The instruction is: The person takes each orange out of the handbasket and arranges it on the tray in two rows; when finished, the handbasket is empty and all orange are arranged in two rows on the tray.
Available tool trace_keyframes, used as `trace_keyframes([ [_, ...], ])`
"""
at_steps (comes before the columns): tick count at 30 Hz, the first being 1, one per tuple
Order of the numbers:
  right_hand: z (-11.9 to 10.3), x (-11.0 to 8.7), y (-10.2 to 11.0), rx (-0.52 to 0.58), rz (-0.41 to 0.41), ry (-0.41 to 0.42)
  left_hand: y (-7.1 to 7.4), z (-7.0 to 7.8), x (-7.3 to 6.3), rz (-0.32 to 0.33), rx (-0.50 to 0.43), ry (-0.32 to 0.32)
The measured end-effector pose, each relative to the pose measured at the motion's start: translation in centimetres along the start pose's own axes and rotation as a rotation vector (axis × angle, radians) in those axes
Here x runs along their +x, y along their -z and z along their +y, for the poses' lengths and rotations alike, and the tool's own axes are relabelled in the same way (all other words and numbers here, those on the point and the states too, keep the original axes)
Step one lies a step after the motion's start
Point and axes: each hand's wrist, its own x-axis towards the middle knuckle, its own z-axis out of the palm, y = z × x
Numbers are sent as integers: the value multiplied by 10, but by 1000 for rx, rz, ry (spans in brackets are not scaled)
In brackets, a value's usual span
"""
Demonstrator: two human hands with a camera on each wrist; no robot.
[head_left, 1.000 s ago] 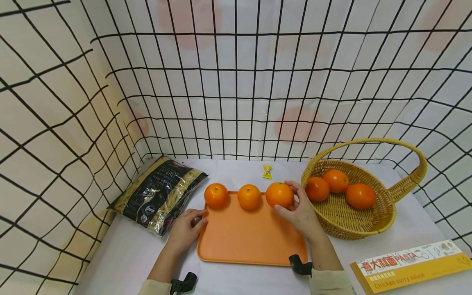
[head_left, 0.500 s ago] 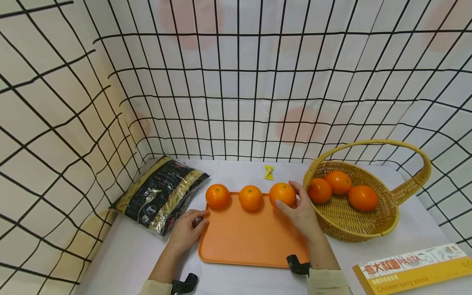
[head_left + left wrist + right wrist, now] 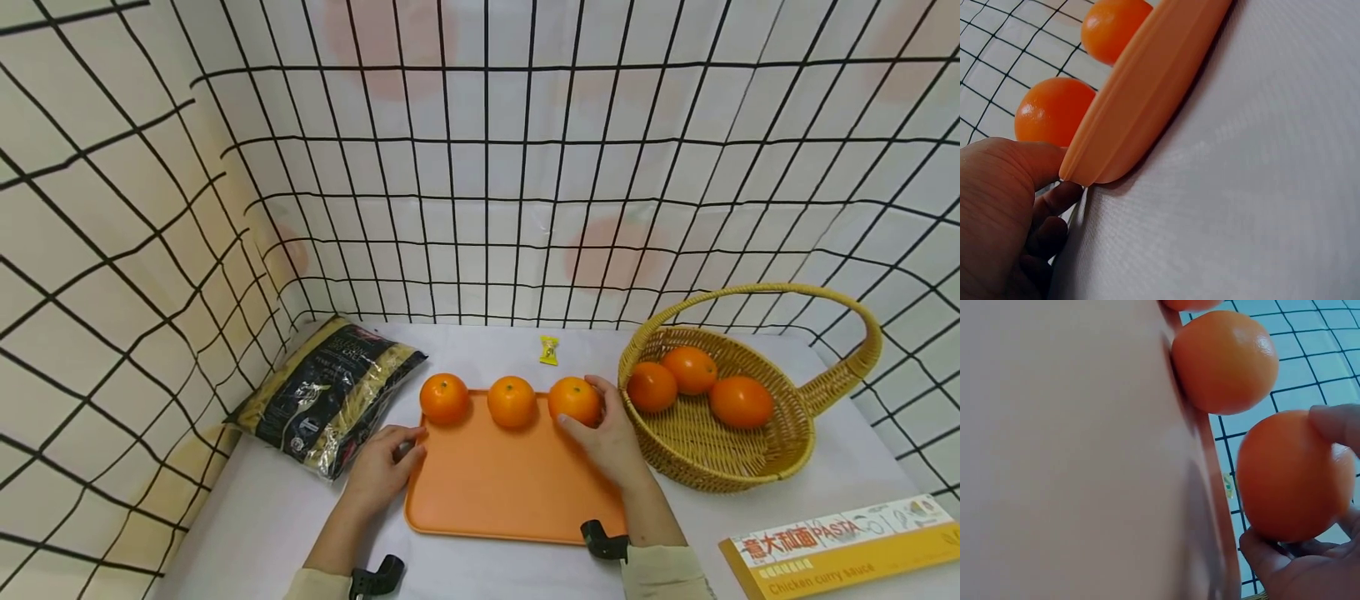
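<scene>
My right hand (image 3: 609,437) holds an orange (image 3: 574,400) by its right side, over the far right corner of the orange tray (image 3: 510,492). In the right wrist view the thumb and fingers lie on opposite sides of that orange (image 3: 1291,478). A middle orange (image 3: 512,402) and a left orange (image 3: 444,398) sit along the tray's far edge, in a row with the held one. With thumb and fingers my left hand (image 3: 378,471) pinches the tray's left rim; the left wrist view shows the thumb above the rim and fingers partly hidden below it (image 3: 997,200).
A wicker basket (image 3: 708,446) with a tall handle stands at the right, holding three orange fruits. A pasta box (image 3: 847,546) lies at front right. Left of the tray is a bag of pasta (image 3: 330,396). A yellow wrapped candy (image 3: 549,351) lies behind the tray, before the grid-patterned wall.
The orange in my right hand has come down slightly at the tray's far right corner. My left hand keeps its grip on the rim. The head view has shifted a little.
</scene>
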Motion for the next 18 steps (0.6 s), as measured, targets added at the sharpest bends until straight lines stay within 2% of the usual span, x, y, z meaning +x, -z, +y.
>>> trace_keyframes([
  [9,11,6,0,-47,27,-40,-1,1,0,-6,-3,22],
  [18,17,7,-5,-67,34,-16,-1,1,0,-11,3,27],
])
